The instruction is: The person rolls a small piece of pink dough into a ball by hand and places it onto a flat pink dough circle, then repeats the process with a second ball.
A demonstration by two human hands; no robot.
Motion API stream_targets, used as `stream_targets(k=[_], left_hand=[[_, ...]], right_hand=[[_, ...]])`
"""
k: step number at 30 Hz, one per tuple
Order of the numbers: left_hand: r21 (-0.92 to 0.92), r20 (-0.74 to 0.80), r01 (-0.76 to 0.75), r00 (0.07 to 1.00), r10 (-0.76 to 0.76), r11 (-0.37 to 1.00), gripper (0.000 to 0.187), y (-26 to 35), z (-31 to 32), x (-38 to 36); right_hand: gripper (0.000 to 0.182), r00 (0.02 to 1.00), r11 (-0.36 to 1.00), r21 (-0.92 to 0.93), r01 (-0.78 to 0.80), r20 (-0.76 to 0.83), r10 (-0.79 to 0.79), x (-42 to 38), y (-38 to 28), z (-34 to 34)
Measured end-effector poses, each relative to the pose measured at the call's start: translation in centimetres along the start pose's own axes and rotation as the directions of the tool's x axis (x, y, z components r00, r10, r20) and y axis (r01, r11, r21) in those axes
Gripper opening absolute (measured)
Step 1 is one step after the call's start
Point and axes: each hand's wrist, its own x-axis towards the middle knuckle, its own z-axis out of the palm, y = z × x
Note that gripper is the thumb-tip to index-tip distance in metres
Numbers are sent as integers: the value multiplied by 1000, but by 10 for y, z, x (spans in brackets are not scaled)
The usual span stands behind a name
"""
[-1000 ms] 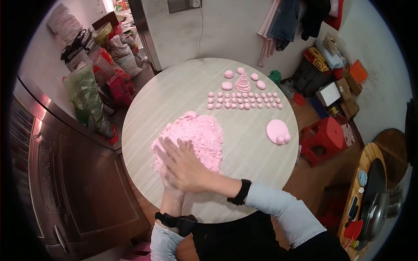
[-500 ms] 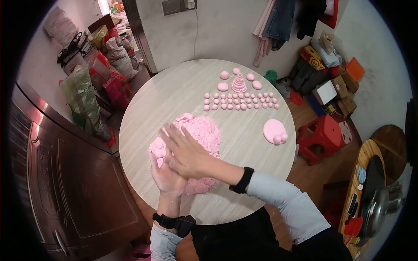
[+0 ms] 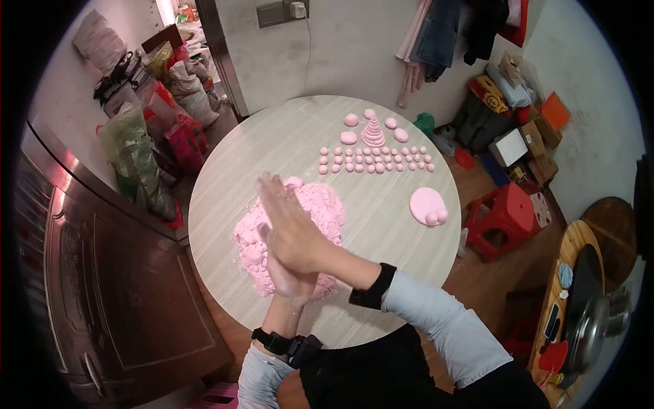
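My right hand (image 3: 293, 228) lies slantwise across my left hand (image 3: 289, 276), palm to palm, its fingers stretched out and slightly blurred. The left palm faces up beneath it with the thumb out; most of its fingers are covered. Anything between the palms is hidden. Both hands are above a crumbly mound of pink dough-like material (image 3: 323, 204) on the round table (image 3: 272, 146). Toward the far side stand rows of small pink balls (image 3: 379, 168) and a stepped pink cone (image 3: 372, 134) with several larger pink lumps (image 3: 351, 120) around it. A flat pink disc (image 3: 426, 202) bearing small balls lies at the right.
A red plastic stool (image 3: 501, 218) stands right of the table. Farther right is a wooden surface with a glass-lidded pan (image 3: 589, 330). Filled bags (image 3: 129, 153) and a dark carved wooden door (image 3: 129, 286) are on the left. Clothes (image 3: 436, 37) hang on the wall.
My hands have shifted slightly right, and my right hand has slid forward and turned more upright over the left palm. The balls, cone and disc stay in place.
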Motion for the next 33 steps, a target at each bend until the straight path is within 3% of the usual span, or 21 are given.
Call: stream_targets(k=[1, 3, 4, 7, 8, 9, 11, 12, 13, 15, 16, 17, 19, 21, 23, 25, 27, 28, 31, 32, 33], left_hand=[[3, 10, 0, 1000, 0, 1000, 75, 6, -3, 0], [-287, 116, 2, 993, 33, 958, 72, 25, -17, 2], [-115, 45, -144, 988, 150, 983, 73, 18, -25, 15], [83, -69, -131, 988, 137, 988, 73, 1, -1, 1], [188, -119, -107, 984, 131, 976, 73, 2, 7, -5], [193, -114, -107, 985, 131, 975, 73, 10, 8, -8], [93, 85, -174, 982, 166, 980, 73, 30, 5, -7], [155, 77, -243, 969, 234, 958, 74, 36, 4, -4], [149, 72, -250, 968, 241, 957, 74, 33, 3, 0], [352, 80, -381, 922, 378, 855, 76, 25, -3, 8], [528, 139, -423, 898, 417, 736, 79, 18, 1, 6], [532, 144, -423, 899, 414, 733, 79, 18, 9, 1], [584, 233, -529, 836, 498, 616, 79, 25, 30, -8], [488, 172, -539, 831, 529, 687, 73, 34, 26, -2], [459, 50, -501, 839, 541, 734, 75, 38, 18, 8], [555, 63, -471, 846, 530, 686, 78, 28, 20, 4], [527, 223, -520, 848, 481, 673, 80, 15, 33, -6], [545, 214, -552, 820, 531, 632, 84, 18, 39, -8], [520, 141, -582, 781, 609, 625, 91, 36, 44, 0], [561, 121, -583, 760, 639, 588, 92, 37, 35, 6], [562, 118, -584, 757, 642, 586, 92, 32, 31, 8]], right_hand=[[71, 1000, 1000, -4, 3, -9, -3, -6, 9, 4], [71, 997, 999, 7, 43, 64, -44, -24, 16, 11], [73, 992, 994, 111, 19, 122, -32, -28, -8, 8], [70, 994, 992, 81, 98, 42, -102, -12, -32, -8], [73, 1000, 987, 157, -16, 1, 16, -4, -19, -9], [73, 1000, 987, 158, -13, -6, 14, -9, -2, -1], [73, 999, 993, 103, -54, 12, 53, -22, 27, 10], [73, 985, 958, 243, -151, 119, 125, -31, 6, 1], [73, 984, 960, 239, -148, 129, 120, -32, -13, -6], [74, 998, 892, 450, 40, 18, -54, -36, -38, -15], [73, 999, 844, 536, 14, -34, 5, -28, -37, -16], [73, 999, 843, 538, 17, -41, 6, -24, -29, -11], [71, 978, 773, 608, -184, 34, 205, -19, 6, 3], [69, 983, 787, 590, -181, 93, 157, -34, 5, 9], [69, 979, 518, 831, -203, 172, 109, -46, -14, 4], [66, 989, 460, 876, -146, 123, 79, -37, -18, -7], [66, 980, 314, 938, -148, 95, 178, -24, -10, -12], [64, 985, 521, 844, -131, 50, 166, -22, -2, -6], [64, 976, 493, 842, -219, 180, 124, -42, 2, 4], [63, 975, 380, 899, -218, 184, 123, -47, -10, -2], [63, 975, 380, 898, -220, 188, 119, -46, -14, -9]])
